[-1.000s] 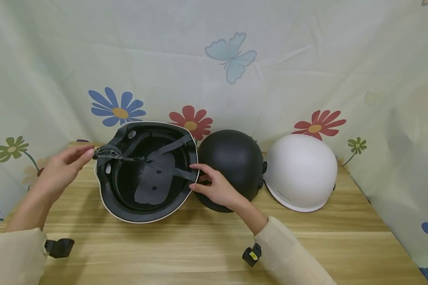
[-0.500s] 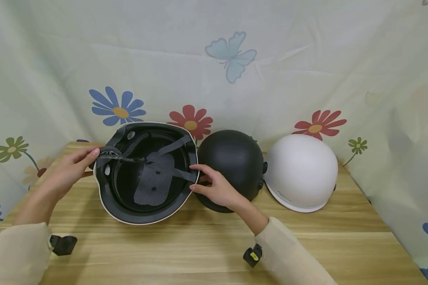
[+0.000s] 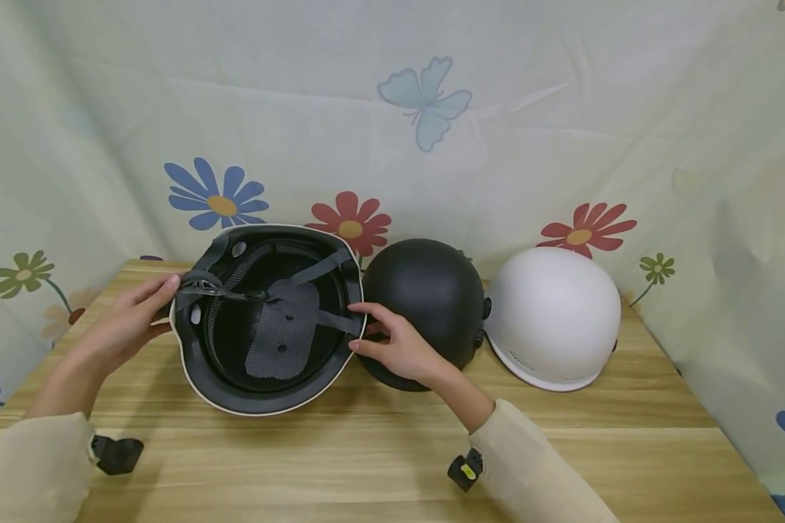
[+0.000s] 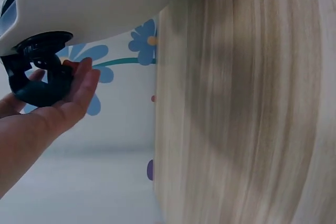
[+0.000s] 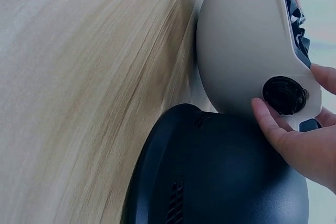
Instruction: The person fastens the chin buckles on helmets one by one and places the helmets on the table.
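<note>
A white-shelled helmet (image 3: 281,341) lies upside down at the left of the table in the head view, its black padded inside facing up. Dark chin straps (image 3: 323,317) cross the opening. At its left edge my left hand (image 3: 134,312) holds a black side fitting (image 4: 41,92), fingers curled round it in the left wrist view. My right hand (image 3: 399,345) pinches the right edge between thumb and fingers. One of its fingertips lies beside a round black knob (image 5: 283,95) on the white shell in the right wrist view.
A black helmet (image 3: 425,312) stands dome up, close against the right hand's side. Beyond it is another white helmet (image 3: 556,316), also dome up. The wooden table (image 3: 366,457) ends at a flowered cloth backdrop (image 3: 288,123).
My left hand has shifted slightly right, closer in against the helmet's left edge. The right hand keeps its place, and the helmet has barely moved.
</note>
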`<action>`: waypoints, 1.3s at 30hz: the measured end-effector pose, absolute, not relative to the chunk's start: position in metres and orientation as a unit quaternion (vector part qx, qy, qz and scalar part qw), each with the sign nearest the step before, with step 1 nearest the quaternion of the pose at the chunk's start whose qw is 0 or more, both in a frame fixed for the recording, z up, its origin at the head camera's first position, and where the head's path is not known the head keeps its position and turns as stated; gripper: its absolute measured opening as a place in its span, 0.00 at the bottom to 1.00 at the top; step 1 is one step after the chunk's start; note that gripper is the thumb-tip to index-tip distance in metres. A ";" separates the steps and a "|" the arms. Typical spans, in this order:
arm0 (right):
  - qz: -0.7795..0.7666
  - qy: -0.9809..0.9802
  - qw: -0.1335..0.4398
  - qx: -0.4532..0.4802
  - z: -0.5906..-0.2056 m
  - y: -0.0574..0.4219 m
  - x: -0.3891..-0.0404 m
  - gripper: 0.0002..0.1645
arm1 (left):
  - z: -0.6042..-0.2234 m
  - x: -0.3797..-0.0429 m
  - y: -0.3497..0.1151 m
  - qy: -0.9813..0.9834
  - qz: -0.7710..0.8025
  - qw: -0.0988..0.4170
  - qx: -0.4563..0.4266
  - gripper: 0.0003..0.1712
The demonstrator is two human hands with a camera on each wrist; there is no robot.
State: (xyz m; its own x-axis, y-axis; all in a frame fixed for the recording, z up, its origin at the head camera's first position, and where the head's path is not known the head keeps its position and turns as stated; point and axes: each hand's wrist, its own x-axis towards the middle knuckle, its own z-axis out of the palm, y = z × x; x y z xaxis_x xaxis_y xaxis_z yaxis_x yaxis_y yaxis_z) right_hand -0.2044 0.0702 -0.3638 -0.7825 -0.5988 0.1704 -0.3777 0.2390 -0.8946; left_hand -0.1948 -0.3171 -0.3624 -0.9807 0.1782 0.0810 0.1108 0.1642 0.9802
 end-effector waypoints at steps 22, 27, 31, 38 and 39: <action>-0.533 0.780 0.110 -0.310 -0.364 0.072 -0.206 0.30 | -0.343 -0.188 -0.287 0.815 0.527 -0.235 -0.055 0.25; -0.532 0.780 0.110 -0.311 -0.364 0.072 -0.207 0.29 | -0.341 -0.192 -0.281 0.798 0.528 -0.285 -0.045 0.19; -0.531 0.779 0.113 -0.313 -0.363 0.071 -0.207 0.30 | -0.338 -0.193 -0.278 0.802 0.513 -0.298 -0.073 0.20; -0.535 0.776 0.114 -0.314 -0.364 0.072 -0.207 0.30 | -0.335 -0.191 -0.276 0.803 0.513 -0.293 -0.081 0.20; -0.535 0.776 0.115 -0.314 -0.364 0.072 -0.207 0.30 | -0.335 -0.191 -0.276 0.805 0.513 -0.289 -0.080 0.20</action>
